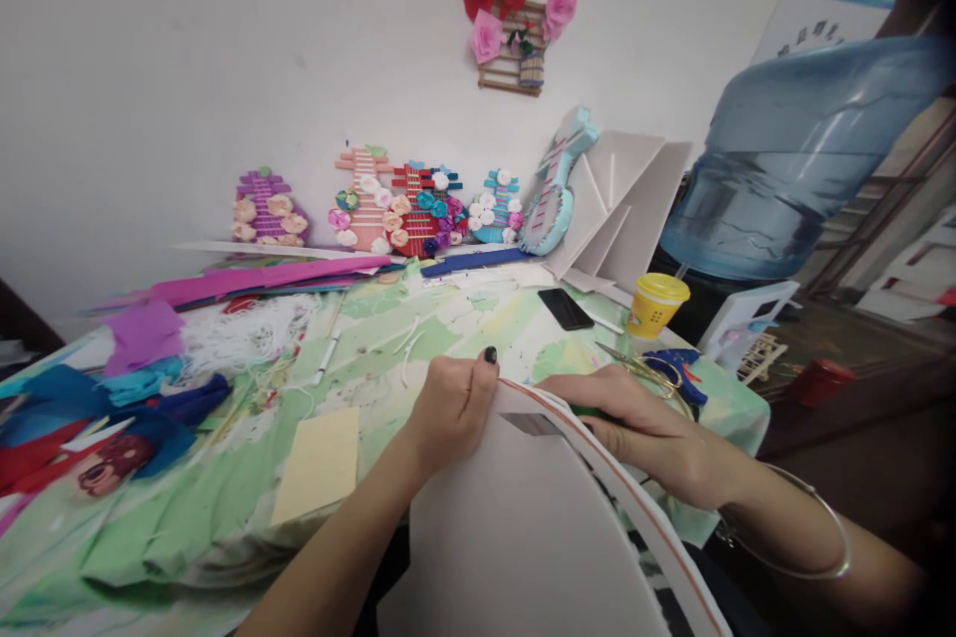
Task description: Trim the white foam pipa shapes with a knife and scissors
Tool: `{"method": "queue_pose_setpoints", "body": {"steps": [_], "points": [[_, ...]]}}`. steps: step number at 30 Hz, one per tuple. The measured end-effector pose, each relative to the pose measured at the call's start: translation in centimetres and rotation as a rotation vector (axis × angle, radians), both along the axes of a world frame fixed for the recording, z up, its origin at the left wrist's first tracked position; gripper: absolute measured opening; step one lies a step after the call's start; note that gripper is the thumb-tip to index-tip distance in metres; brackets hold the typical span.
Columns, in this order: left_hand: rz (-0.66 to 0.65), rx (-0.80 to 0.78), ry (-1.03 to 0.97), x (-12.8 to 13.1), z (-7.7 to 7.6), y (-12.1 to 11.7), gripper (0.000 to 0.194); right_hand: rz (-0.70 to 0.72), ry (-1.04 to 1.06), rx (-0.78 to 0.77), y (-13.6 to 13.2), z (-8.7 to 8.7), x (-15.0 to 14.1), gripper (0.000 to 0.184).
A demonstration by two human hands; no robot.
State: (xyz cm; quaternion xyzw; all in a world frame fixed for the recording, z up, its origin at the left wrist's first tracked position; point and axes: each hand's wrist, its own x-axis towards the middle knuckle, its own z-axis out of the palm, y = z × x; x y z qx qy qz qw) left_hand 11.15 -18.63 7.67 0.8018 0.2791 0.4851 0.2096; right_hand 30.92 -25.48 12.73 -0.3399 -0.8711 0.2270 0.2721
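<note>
1. White board: located at the desk's near edge, top end between the hands, the rest reaching back toward the person's body.
2. Left hand: fingers closed and pinching the board's top end, thumb uppermost.
3. Right hand: curled around a green-handled tool, mostly hidden; its flat grey end, probably a blade, lies across the board's face.
4. Pale strip with a reddish line runs along the board's right side; a gap shows between them lower down. Whether they join at the top: cannot tell.
5. Handling (judged): board light, fairly stiff, smooth, edges easily dented. Best held flat-fingered near the top end, clear of the grey end. Strip likely bendy and easily creased; support along its length.
6. Nearby: scissors toward the desk's right corner; yellow paper at the near edge, left of the left hand.
</note>
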Motion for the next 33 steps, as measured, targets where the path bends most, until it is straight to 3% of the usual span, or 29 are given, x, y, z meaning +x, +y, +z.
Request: {"method": "queue_pose_setpoints", "body": {"steps": [15,20,26,33], "points": [[-0.017,-0.010,0.008,0.4,0.0,-0.4,0.041,0.019,0.059,-0.089,0.7,-1.3,0.2,0.038],[0.039,-0.180,-0.067,0.2,-0.3,-0.3,0.042,0.022,0.137,-0.101,1.0,-1.9,0.5,0.035],[0.110,-0.444,-0.081,0.2,-2.0,-0.4,0.047,0.017,0.145,-0.012,0.0,-1.5,0.3,0.036],[0.152,-0.329,-0.073,-0.1,-1.0,-1.2,0.043,0.044,0.039,0.034,-0.8,0.0,0.5,0.040]]}}
